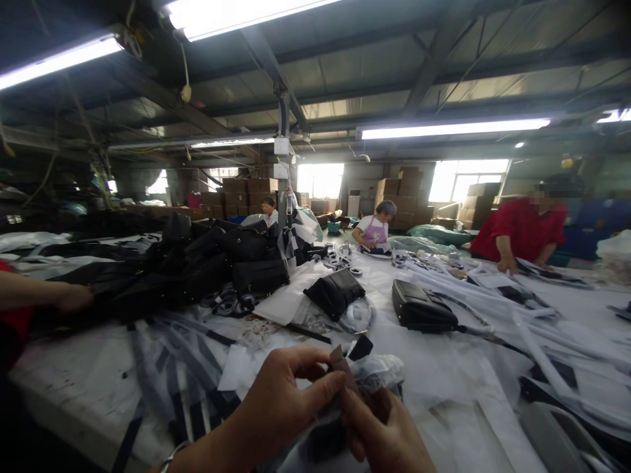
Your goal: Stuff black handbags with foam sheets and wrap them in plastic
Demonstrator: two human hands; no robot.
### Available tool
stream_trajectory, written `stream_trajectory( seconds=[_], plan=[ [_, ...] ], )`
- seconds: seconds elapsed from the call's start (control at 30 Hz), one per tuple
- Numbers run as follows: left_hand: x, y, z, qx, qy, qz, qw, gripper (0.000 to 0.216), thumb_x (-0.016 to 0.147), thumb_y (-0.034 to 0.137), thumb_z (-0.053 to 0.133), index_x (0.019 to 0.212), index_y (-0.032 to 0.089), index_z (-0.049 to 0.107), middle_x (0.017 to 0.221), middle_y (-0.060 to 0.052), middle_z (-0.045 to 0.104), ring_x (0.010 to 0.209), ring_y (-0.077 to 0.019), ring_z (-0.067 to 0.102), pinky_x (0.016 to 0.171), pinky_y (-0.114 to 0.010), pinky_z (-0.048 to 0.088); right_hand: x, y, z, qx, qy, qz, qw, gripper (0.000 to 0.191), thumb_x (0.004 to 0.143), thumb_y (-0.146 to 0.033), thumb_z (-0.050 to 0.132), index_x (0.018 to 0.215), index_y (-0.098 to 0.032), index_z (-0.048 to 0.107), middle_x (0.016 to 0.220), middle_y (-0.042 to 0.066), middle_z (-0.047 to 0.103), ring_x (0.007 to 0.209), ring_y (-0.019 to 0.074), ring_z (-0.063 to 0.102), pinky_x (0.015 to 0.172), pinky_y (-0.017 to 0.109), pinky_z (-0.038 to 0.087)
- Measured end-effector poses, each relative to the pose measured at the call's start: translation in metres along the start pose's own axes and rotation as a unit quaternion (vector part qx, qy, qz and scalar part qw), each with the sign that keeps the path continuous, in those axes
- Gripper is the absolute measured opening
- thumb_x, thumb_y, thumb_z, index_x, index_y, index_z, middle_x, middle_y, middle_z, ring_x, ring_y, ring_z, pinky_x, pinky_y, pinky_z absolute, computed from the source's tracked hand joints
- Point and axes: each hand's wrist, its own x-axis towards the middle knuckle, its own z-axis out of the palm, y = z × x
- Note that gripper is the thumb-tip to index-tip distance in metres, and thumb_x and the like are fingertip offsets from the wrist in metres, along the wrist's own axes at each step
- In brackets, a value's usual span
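Observation:
My left hand (pixel 283 397) and my right hand (pixel 382 430) meet low in the middle of the head view. Both are closed, fingertips pinching a small flat brown strip (pixel 341 362) between them. Just behind and beneath the fingers lies crumpled clear plastic (pixel 383 369) with something dark in it. A small black piece (pixel 361 348) sticks up behind the strip. Farther off, a black bag (pixel 335 290) leans on the table, and a second black bag (pixel 422 306) rests to its right. My palms hide part of the plastic and what is under it.
Black bags form a large pile (pixel 197 256) at left, where a person's blurred arm (pixel 54 294) reaches in. Dark straps in plastic (pixel 182 368) spread over the white table (pixel 64 374). A grey object (pixel 557 433) stands front right. Other people (pixel 525 226) work across the table.

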Motion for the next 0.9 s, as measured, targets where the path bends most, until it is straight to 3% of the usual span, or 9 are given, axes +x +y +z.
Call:
stream_trajectory(
  seconds=[0.23, 0.37, 0.5, 0.7, 0.9],
  plan=[
    [0.006, 0.000, -0.004, -0.047, -0.001, -0.029, 0.998, 0.011, 0.081, 0.027, 0.073, 0.088, 0.020, 0.076, 0.087, -0.002, 0.076, 0.084, -0.0172, 0.071, 0.082, -0.024, 0.052, 0.000, 0.005, 0.000, 0.037, -0.011, 0.005, 0.999, 0.054, 0.061, -0.061, 0.084, 0.072, -0.012, 0.064, 0.056, 0.003, 0.064, 0.044, 0.0121, 0.056, 0.046, 0.022, 0.040],
    [0.005, -0.004, 0.000, -0.109, 0.011, -0.068, 0.992, 0.015, 0.079, 0.033, 0.077, 0.083, 0.018, 0.075, 0.081, -0.001, 0.074, 0.075, -0.0143, 0.069, 0.065, -0.019, 0.049, -0.001, 0.000, 0.001, 0.052, 0.009, 0.023, 0.998, 0.059, 0.061, -0.068, 0.080, 0.071, -0.012, 0.064, 0.058, 0.006, 0.067, 0.041, 0.0124, 0.057, 0.043, 0.022, 0.040],
    [0.002, -0.008, 0.006, -0.161, 0.021, -0.078, 0.984, 0.022, 0.079, 0.037, 0.078, 0.079, 0.015, 0.074, 0.077, -0.002, 0.073, 0.071, -0.0132, 0.067, 0.063, -0.019, 0.048, -0.006, -0.008, 0.003, -0.037, 0.056, -0.006, 0.998, 0.058, 0.066, -0.071, 0.073, 0.062, -0.014, 0.061, 0.048, 0.004, 0.062, 0.037, 0.0127, 0.055, 0.042, 0.023, 0.040],
    [0.004, -0.008, 0.004, -0.072, -0.001, -0.042, 0.997, 0.028, 0.080, 0.032, 0.076, 0.106, 0.021, 0.074, 0.091, -0.003, 0.069, 0.079, -0.0146, 0.065, 0.066, -0.021, 0.050, -0.009, -0.013, 0.005, -0.059, 0.078, -0.006, 0.995, 0.055, 0.062, -0.071, 0.075, 0.060, -0.018, 0.059, 0.041, -0.001, 0.055, 0.033, 0.0123, 0.050, 0.036, 0.023, 0.038],
    [0.002, -0.001, 0.005, -0.058, 0.039, -0.015, 0.997, 0.015, 0.084, 0.031, 0.071, 0.082, 0.018, 0.078, 0.086, -0.003, 0.064, 0.076, -0.0131, 0.062, 0.064, -0.019, 0.047, -0.007, -0.008, 0.006, -0.022, 0.060, -0.014, 0.998, 0.053, 0.067, -0.069, 0.073, 0.065, -0.017, 0.062, 0.044, 0.000, 0.059, 0.039, 0.0142, 0.056, 0.042, 0.024, 0.042]
  ],
)
